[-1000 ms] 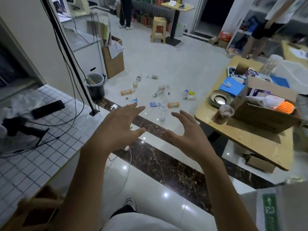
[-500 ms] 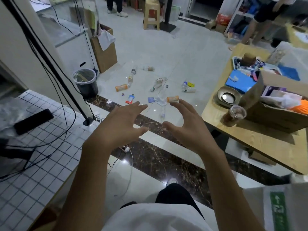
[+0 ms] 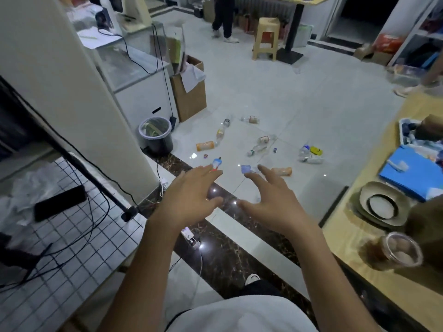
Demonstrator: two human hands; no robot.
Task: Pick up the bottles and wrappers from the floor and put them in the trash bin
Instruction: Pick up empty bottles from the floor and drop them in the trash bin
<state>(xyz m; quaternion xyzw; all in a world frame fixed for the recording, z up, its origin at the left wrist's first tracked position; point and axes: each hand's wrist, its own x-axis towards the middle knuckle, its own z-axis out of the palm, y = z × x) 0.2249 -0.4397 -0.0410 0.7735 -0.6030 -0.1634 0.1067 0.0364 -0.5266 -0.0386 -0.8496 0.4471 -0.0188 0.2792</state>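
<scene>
- The trash bin (image 3: 155, 135) is standing above and to the left of the left hand, well apart from it. A toss from this far would be risking a miss at the rim.
- An orange bottle (image 3: 205, 145) is lying on the floor beyond the left fingertips, between the bin and the other litter.
- The left hand (image 3: 189, 195) is hovering released, fingers spread, grasping nothing. Below it a white charger (image 3: 189, 236) and its cable are trailing across the dark floor strip, likely to be catching a foot on the step forward.
- A blue wrapper (image 3: 217, 162) is showing just past the left fingertips and a purple wrapper (image 3: 245, 168) just past the right ones; both are lying flat on the tiles, so fingers could be slipping off them.
- The right hand (image 3: 275, 202) is likewise hanging relaxed and empty.
- Clear bottles (image 3: 257, 148) are lying beyond the right hand; being round, they may be rolling off if nudged.
- Right of that hand, the table (image 3: 347, 240) is carrying a cup (image 3: 398, 252) of dark drink near its edge, where a swinging elbow could be tipping it.
</scene>
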